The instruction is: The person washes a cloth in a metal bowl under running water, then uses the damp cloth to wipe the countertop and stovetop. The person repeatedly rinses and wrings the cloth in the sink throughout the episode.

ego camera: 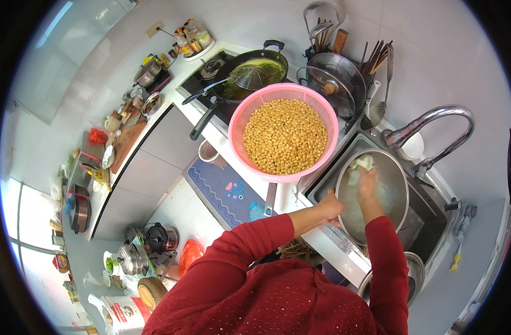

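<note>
A large stainless steel basin (351, 228) stands tilted in the kitchen sink (427, 226), with some cloudy water inside. My left hand (330, 208) grips its near left rim. Inside the basin my right hand (367, 184) presses a pale wet cloth (362, 162) against the far wall. The fingers of that hand are partly hidden by the cloth. To the left of the sink sits a pink plastic colander (234, 138) full of soybeans (285, 136). A chrome faucet (435, 121) arches over the far right side of the sink.
A black wok (222, 79) with greenish liquid and a wire skimmer (248, 78) is on the stove; its handle juts toward me. Glass lids (335, 79) and utensils stand behind the colander. Metal bowls (414, 276) sit at the near sink edge. A blue mat (215, 188) covers floor.
</note>
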A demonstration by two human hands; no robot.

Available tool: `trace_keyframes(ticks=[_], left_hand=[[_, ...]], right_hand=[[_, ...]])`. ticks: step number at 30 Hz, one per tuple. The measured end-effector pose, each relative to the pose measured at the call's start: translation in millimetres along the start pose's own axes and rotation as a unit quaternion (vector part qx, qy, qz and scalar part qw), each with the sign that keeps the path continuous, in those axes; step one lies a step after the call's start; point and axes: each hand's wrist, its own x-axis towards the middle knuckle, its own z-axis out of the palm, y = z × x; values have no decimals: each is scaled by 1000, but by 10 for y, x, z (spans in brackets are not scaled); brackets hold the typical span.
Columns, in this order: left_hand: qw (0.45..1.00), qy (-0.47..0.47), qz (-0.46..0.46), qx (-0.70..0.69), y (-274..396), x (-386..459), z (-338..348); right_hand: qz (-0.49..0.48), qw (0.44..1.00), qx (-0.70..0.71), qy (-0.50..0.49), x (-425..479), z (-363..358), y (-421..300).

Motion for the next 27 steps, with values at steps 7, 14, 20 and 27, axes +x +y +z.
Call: trace_keyframes(ticks=[7, 14, 20, 27], left_hand=[[994, 68, 72, 36, 197, 3, -62], [995, -15, 72, 68, 116, 361, -185], [990, -6, 38, 135, 505, -123, 189], [965, -16, 24, 262, 803, -113, 562]], right_hand=[[145, 936, 25, -320, -835, -174, -326], [-81, 703, -548, -446, -925, -1199, -598], [-54, 848, -512, -127, -758, -1343, -447], [104, 991, 76, 49, -713, -1766, -569]])
